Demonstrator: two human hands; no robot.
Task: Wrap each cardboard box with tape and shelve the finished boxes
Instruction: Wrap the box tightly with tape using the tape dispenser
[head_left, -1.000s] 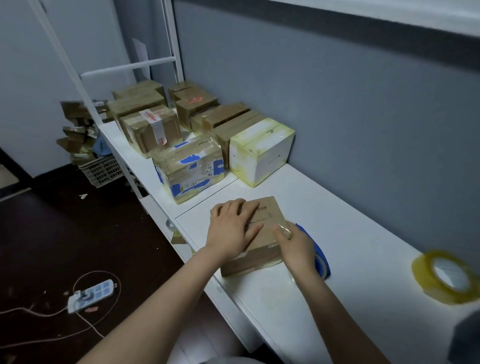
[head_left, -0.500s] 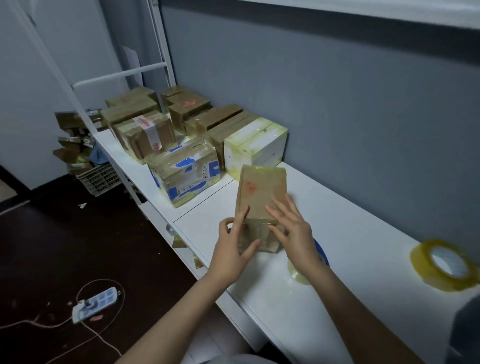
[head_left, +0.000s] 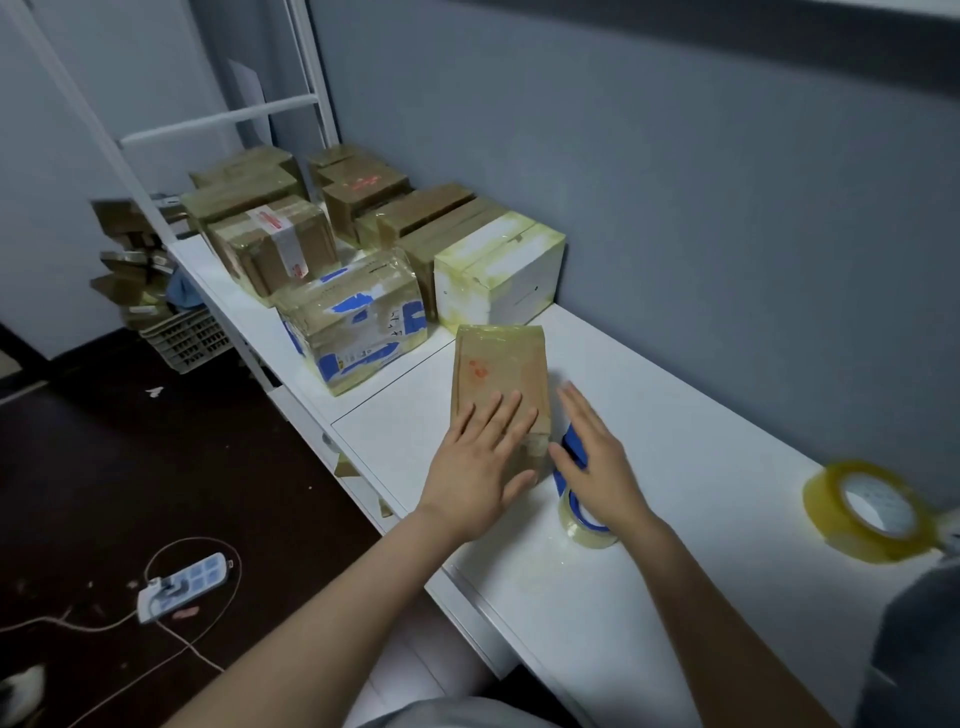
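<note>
A small brown cardboard box (head_left: 500, 374), glossy with tape and marked with a red stamp, lies flat on the white desk (head_left: 675, 426). My left hand (head_left: 480, 462) presses flat on its near end with fingers spread. My right hand (head_left: 597, 462) hovers just right of the box with straight fingers, above a tape roll with a blue core (head_left: 576, 512), partly hiding it. Several taped boxes (head_left: 353, 317) stand in rows at the far left of the desk, a white one (head_left: 498, 273) nearest.
A second, yellowish tape roll (head_left: 872, 509) lies at the desk's right edge. A grey wall runs along the back. On the dark floor lie a power strip (head_left: 182, 579) with cable, a plastic crate (head_left: 187, 338) and a pile of cardboard (head_left: 130, 260).
The box went from being held under both hands near the desk edge, to tilted up on end, to lying flat farther back. My right hand has come off it.
</note>
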